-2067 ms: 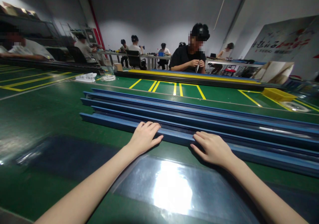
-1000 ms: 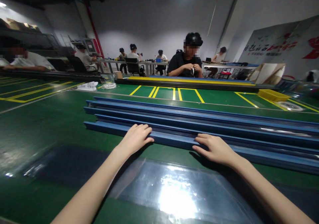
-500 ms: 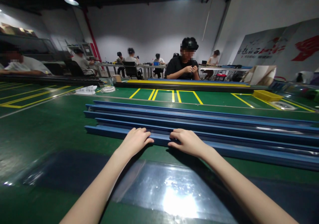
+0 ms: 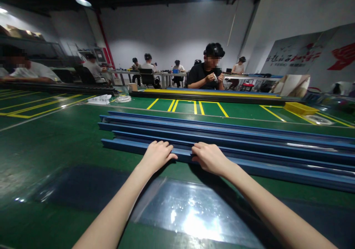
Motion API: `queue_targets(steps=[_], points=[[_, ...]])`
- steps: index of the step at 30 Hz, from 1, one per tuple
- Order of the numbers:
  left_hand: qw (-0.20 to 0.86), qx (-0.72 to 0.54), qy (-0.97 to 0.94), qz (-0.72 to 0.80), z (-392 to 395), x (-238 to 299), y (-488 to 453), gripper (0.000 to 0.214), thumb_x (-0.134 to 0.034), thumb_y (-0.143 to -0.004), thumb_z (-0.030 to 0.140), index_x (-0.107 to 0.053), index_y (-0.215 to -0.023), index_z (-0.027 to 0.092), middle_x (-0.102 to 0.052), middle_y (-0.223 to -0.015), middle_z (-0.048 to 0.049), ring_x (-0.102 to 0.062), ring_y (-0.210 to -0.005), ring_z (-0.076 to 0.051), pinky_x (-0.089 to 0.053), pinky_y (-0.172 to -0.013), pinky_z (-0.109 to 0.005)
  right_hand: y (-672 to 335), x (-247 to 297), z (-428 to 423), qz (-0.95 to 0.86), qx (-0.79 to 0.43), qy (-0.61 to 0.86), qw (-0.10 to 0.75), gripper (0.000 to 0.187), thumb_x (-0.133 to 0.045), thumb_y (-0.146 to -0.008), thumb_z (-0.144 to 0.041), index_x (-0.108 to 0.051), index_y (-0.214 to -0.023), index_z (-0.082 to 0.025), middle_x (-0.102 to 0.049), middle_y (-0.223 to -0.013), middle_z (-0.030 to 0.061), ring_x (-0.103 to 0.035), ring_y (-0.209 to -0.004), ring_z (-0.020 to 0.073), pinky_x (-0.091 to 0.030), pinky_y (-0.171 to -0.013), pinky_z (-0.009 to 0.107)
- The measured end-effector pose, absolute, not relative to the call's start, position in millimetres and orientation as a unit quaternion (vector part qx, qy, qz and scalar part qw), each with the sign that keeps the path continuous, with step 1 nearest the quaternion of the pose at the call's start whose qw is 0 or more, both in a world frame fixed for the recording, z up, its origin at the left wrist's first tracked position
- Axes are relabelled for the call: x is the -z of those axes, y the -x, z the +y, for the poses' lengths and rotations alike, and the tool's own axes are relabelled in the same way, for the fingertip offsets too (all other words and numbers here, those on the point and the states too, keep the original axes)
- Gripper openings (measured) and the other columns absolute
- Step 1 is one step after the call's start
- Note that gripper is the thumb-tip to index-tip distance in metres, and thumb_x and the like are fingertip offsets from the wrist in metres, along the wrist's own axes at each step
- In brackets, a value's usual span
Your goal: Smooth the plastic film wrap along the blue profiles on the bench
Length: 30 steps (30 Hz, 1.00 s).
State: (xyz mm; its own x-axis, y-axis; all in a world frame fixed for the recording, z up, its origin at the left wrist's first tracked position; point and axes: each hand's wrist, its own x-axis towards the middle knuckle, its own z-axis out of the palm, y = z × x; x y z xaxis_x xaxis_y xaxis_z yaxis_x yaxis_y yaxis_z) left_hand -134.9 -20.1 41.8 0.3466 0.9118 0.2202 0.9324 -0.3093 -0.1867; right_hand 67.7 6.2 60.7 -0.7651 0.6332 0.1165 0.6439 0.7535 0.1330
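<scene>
Several long blue rails (image 4: 222, 132) lie side by side across the green table (image 4: 55, 138). Both my hands rest on the nearest blue rail (image 4: 277, 170), close together near its left end. My left hand (image 4: 157, 155) has its fingers curled over the rail's top edge and its thumb on the near face. My right hand (image 4: 210, 157) grips the same rail a hand's width to the right, fingers bent over the top. A clear plastic sheet (image 4: 194, 212) lies on the table under my forearms.
A person in a black shirt (image 4: 206, 75) sits across the table behind a yellow and black rail (image 4: 208, 92). Other people sit at the far left and at back tables. White bags (image 4: 100, 99) lie far left, a yellow bin (image 4: 301, 108) far right.
My right hand has slid left along the nearest rail until it is close to my left hand. My left hand has stayed on the rail, and my view has tilted up a little.
</scene>
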Motion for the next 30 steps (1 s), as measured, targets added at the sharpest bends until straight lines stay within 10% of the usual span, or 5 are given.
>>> queue_targets(steps=[30], points=[[0.132, 0.073, 0.842, -0.518, -21, -30, 120, 0.025, -0.049, -0.082, 0.043, -0.053, -0.079, 0.018, -0.058, -0.084, -0.0019, -0.053, -0.082, -0.017, -0.038, -0.065, -0.027, -147, -56, 8, -0.913, -0.016, 0.407, -0.01, 0.026, -0.039, -0.083, -0.039, -0.055, -0.08, -0.019, -0.061, -0.085, 0.0068, -0.057, -0.078, 0.0195, -0.037, -0.064, 0.027]])
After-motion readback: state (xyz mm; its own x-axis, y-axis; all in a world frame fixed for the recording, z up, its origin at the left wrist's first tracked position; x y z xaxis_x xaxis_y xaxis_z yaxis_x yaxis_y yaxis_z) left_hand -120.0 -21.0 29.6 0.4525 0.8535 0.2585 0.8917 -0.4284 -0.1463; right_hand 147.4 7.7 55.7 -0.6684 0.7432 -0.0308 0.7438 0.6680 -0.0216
